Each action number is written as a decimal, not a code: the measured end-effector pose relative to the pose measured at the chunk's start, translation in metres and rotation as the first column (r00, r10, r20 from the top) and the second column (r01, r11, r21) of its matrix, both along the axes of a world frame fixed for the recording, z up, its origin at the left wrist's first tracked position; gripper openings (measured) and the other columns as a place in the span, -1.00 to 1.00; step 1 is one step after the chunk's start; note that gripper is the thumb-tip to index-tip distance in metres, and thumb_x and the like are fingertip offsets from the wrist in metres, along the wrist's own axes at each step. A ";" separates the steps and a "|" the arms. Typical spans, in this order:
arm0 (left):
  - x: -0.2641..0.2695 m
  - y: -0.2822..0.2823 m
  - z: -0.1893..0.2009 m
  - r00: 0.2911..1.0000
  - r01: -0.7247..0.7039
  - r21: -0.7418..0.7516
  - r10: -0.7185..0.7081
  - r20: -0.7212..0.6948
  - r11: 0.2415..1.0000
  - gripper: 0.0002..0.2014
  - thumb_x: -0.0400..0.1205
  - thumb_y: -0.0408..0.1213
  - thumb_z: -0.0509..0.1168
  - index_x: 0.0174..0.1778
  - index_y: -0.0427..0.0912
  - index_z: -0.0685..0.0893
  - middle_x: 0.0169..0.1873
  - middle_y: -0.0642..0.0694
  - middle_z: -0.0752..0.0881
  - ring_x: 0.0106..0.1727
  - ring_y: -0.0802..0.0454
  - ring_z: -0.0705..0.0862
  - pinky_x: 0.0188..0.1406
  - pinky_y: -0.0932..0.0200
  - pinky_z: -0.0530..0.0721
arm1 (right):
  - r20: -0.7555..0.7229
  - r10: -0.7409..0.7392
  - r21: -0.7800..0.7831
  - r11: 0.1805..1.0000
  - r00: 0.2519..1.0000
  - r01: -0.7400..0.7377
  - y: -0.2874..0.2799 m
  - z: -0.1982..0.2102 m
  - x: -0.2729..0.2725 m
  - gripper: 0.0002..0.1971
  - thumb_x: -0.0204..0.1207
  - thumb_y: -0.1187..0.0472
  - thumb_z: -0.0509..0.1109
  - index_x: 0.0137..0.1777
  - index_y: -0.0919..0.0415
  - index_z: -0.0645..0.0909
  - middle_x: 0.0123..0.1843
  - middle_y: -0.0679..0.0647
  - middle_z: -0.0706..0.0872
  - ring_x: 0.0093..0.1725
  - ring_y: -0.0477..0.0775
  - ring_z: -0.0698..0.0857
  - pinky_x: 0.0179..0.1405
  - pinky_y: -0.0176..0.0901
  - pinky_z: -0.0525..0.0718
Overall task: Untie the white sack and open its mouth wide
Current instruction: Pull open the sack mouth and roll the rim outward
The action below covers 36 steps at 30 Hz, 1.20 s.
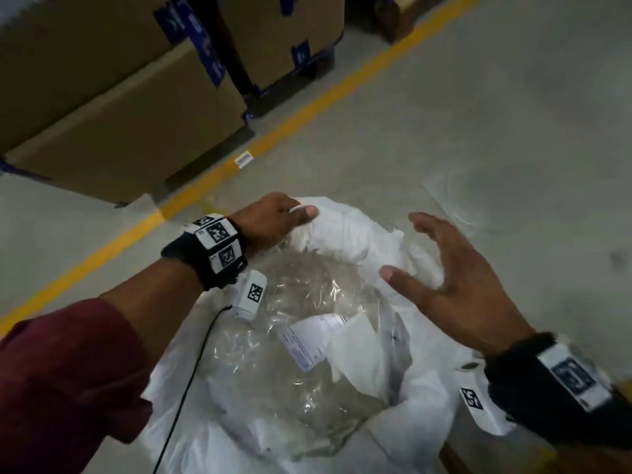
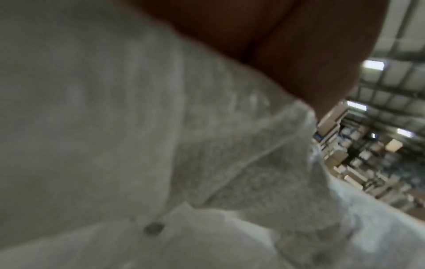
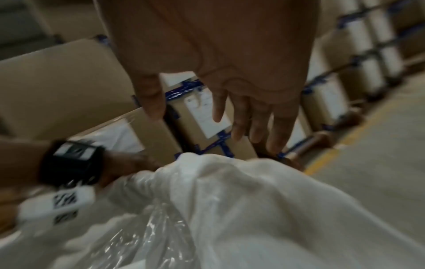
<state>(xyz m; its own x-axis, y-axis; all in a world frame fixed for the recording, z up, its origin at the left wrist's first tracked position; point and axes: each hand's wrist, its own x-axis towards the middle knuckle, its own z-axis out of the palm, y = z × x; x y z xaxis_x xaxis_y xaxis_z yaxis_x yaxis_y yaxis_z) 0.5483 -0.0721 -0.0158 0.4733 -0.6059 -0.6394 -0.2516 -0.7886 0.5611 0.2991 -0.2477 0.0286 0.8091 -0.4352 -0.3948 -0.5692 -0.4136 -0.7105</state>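
The white sack [image 1: 362,234] sits on the grey floor [image 1: 478,114] right in front of you, soft and crinkly, its mouth already open. Clear plastic [image 1: 307,302] and a paper label [image 1: 307,340] show inside. Your left hand [image 1: 273,220] pinches the far rim. Your right hand [image 1: 455,278] hovers beside it, fingers spread, holding nothing. If you let go, the floppy rim could fall shut again.
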 end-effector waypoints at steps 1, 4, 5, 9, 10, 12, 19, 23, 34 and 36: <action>0.008 0.000 0.001 0.997 -0.036 -0.013 0.036 -0.062 0.999 -0.44 0.78 0.11 0.26 -0.46 -0.18 0.47 -0.59 0.02 0.47 -0.59 0.12 0.41 -0.46 0.18 0.36 | -0.017 0.102 -0.068 0.992 0.995 -0.103 0.015 0.001 0.018 -0.16 0.47 -0.37 0.47 0.69 -0.16 0.26 0.56 -0.24 0.47 0.50 -0.17 0.47 0.45 -0.13 0.46; 0.028 -0.004 0.003 0.955 -0.183 0.012 0.180 -0.235 0.983 -0.41 0.76 0.08 0.32 -0.46 -0.32 0.61 -0.66 0.01 0.55 -0.65 0.14 0.44 -0.53 0.34 0.42 | -0.167 0.279 -0.295 0.901 0.946 -0.318 0.050 -0.022 0.062 -0.25 0.61 -0.24 0.38 0.73 -0.03 0.23 0.50 0.05 0.59 0.40 0.16 0.64 0.30 0.09 0.65; 0.037 0.000 0.004 0.925 -0.234 0.027 0.231 -0.301 0.972 -0.39 0.73 0.12 0.35 -0.28 -0.46 0.72 -0.54 -0.16 0.68 -0.55 0.04 0.57 -0.41 0.30 0.57 | -0.242 0.278 -0.389 0.850 0.930 -0.355 0.057 -0.035 0.077 -0.34 0.65 -0.18 0.34 0.69 -0.04 0.27 0.39 0.08 0.65 0.29 0.23 0.70 0.17 0.13 0.69; 0.063 0.034 0.014 0.975 -0.123 -0.082 0.105 -0.197 0.989 -0.31 0.59 0.30 0.41 0.51 -0.08 0.60 0.36 -0.35 0.70 0.27 -0.21 0.70 0.41 -0.31 0.67 | -0.414 0.217 -0.365 0.850 0.884 -0.380 0.065 -0.055 0.134 -0.76 0.74 0.01 0.22 0.30 0.02 0.57 0.12 0.19 0.80 0.09 0.37 0.75 -0.05 0.05 0.55; 0.068 0.046 0.019 1.000 0.021 -0.112 -0.020 0.007 0.993 -0.23 0.55 0.37 0.39 0.63 0.12 0.42 0.51 -0.24 0.55 0.46 -0.21 0.56 0.49 -0.32 0.57 | -0.425 0.200 -0.255 0.909 0.883 -0.329 0.060 -0.058 0.149 -0.82 0.75 0.04 0.21 0.10 0.07 0.61 0.07 0.25 0.80 0.08 0.38 0.73 -0.09 0.01 0.51; 0.066 0.072 0.026 0.939 0.183 -0.139 -0.131 0.319 0.973 -0.11 0.46 0.49 0.31 0.69 0.25 0.24 0.57 -0.11 0.47 0.56 -0.20 0.44 0.48 -0.31 0.52 | -0.474 0.154 -0.073 0.974 0.867 -0.213 0.050 -0.058 0.169 -0.73 0.75 0.12 0.23 -0.10 0.19 0.66 -0.05 0.36 0.75 0.05 0.38 0.72 -0.16 -0.06 0.48; 0.038 0.130 -0.027 0.839 0.181 0.302 -0.308 0.450 0.936 -0.31 0.68 0.36 -0.30 0.39 0.09 0.56 0.06 -0.06 0.83 0.03 -0.16 0.82 -0.02 0.01 0.65 | -0.612 -0.135 0.248 0.903 0.779 0.351 0.027 -0.057 0.191 -0.68 0.44 0.19 0.46 0.06 0.44 0.80 -0.05 0.28 0.86 -0.06 0.27 0.82 0.05 0.08 0.77; 0.075 0.130 -0.037 0.983 -0.072 0.056 0.061 0.175 0.996 -0.55 0.84 0.15 -0.02 0.02 -0.07 0.65 -0.08 -0.06 0.74 -0.04 -0.17 0.70 -0.14 0.09 0.44 | -0.430 0.175 -0.075 0.971 0.886 -0.228 0.047 -0.040 0.208 -0.49 0.29 -0.24 0.37 0.20 -0.04 0.67 0.15 0.05 0.71 0.10 0.06 0.66 0.12 -0.05 0.61; 0.144 0.139 -0.043 0.907 -0.354 -0.057 0.328 -0.263 0.933 -0.48 0.65 0.27 0.33 0.26 -0.10 0.77 0.07 -0.13 0.82 0.03 0.02 0.74 0.20 0.08 0.67 | -0.433 0.507 -0.310 0.693 0.745 -0.651 0.115 -0.091 0.298 -0.72 0.72 0.02 0.22 0.34 0.07 0.57 0.15 0.25 0.81 0.09 0.40 0.77 -0.09 0.01 0.57; 0.130 0.147 -0.026 0.972 -0.231 0.017 0.231 -0.031 0.973 -0.20 0.49 0.47 0.35 0.57 0.10 0.52 0.22 -0.03 0.69 0.20 -0.03 0.70 0.24 0.06 0.65 | -0.546 0.500 -0.175 0.716 0.672 -0.676 0.112 -0.102 0.316 -0.68 0.75 0.02 0.17 0.30 0.16 0.64 0.28 0.32 0.76 0.24 0.42 0.72 0.05 0.03 0.59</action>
